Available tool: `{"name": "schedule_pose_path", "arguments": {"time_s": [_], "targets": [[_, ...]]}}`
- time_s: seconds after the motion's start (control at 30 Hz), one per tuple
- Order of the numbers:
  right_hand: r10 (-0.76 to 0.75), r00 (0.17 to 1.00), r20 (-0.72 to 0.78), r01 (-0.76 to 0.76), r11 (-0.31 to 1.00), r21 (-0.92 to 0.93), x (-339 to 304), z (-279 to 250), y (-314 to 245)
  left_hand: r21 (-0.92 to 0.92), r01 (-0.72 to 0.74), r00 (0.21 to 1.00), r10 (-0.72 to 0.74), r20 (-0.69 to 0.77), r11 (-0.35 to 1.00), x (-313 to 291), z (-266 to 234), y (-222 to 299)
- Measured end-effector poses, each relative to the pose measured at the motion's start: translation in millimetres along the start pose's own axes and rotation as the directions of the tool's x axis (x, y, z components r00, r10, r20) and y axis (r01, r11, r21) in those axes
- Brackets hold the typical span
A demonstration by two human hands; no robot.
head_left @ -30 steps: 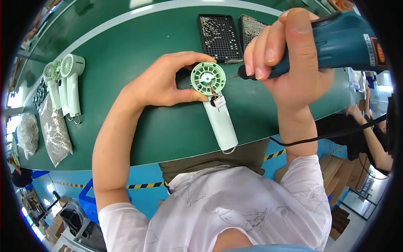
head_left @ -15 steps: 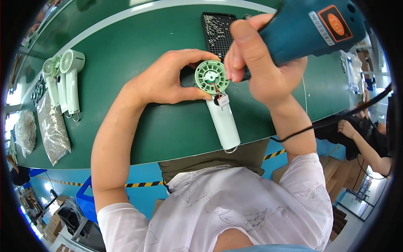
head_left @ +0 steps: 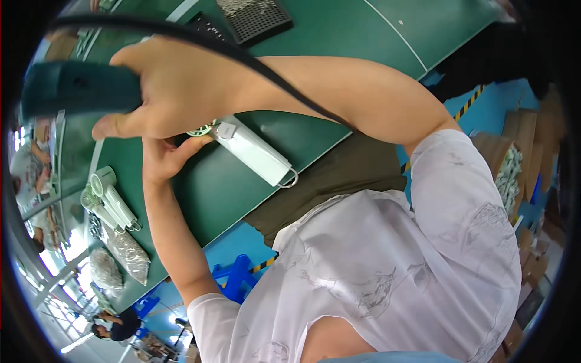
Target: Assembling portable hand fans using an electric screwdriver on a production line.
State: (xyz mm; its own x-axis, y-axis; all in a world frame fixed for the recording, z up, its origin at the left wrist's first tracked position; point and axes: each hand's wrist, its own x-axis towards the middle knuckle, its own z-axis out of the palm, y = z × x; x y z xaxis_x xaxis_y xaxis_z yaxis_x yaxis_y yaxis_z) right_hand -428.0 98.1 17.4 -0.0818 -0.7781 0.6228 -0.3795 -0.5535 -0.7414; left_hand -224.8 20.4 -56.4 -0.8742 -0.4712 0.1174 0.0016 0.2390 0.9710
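My right hand [head_left: 181, 85] is wrapped round a dark teal electric screwdriver [head_left: 78, 88], whose body points left; its tip is hidden. That hand lies over the head of a handheld fan, so only a sliver of the green fan head [head_left: 201, 129] shows. My left hand [head_left: 166, 158] grips the fan head from the left, thumb against its near side, most of its fingers hidden. The fan's white handle [head_left: 254, 151] slants toward the table's near edge, with a metal ring [head_left: 290, 179] at its end. A small white block [head_left: 226, 130] sits by the top of the handle.
A black perforated tray of screws [head_left: 257, 27] and a smaller dark tray [head_left: 209, 27] lie on the green table [head_left: 327, 36]. Several handheld fans [head_left: 112, 199] and two clear bags of parts [head_left: 127, 251] are at the left. A black cord [head_left: 266, 69] crosses above my right forearm.
My right hand has swung left with the screwdriver, across the fan head. The whole view has turned, and the fan handle now slants more to the right.
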Motion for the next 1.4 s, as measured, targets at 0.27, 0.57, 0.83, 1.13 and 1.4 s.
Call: {"name": "schedule_pose_path", "arguments": {"time_s": [0.27,0.57,0.83,1.13,1.4], "targets": [[-0.252,0.958,-0.136,0.261,0.964,0.052,6.9,8.2,4.7,0.085,0.101,0.995,-0.101,-0.002,0.991,-10.8,-9.5,0.3],[-0.072,0.909,-0.411,0.231,0.907,0.352,5.6,-101.8,-9.0,0.241,0.028,0.996,-0.048,0.077,0.970,10.2,14.0,32.4],[-0.308,0.749,-0.587,0.363,0.932,-0.027,1.3,-127.9,16.8,0.377,-0.092,0.986,0.138,-0.097,0.922,-5.0,0.1,29.5],[-0.796,0.362,-0.486,0.721,0.569,-0.395,-67.3,-239.7,-51.9,0.473,-0.082,0.866,0.297,-0.401,0.877,99.9,10.4,100.1],[-0.755,0.230,-0.615,0.795,0.510,-0.329,-88.0,-190.4,-96.9,0.567,-0.135,0.933,0.298,-0.205,0.812,262.2,170.2,74.8]]}}
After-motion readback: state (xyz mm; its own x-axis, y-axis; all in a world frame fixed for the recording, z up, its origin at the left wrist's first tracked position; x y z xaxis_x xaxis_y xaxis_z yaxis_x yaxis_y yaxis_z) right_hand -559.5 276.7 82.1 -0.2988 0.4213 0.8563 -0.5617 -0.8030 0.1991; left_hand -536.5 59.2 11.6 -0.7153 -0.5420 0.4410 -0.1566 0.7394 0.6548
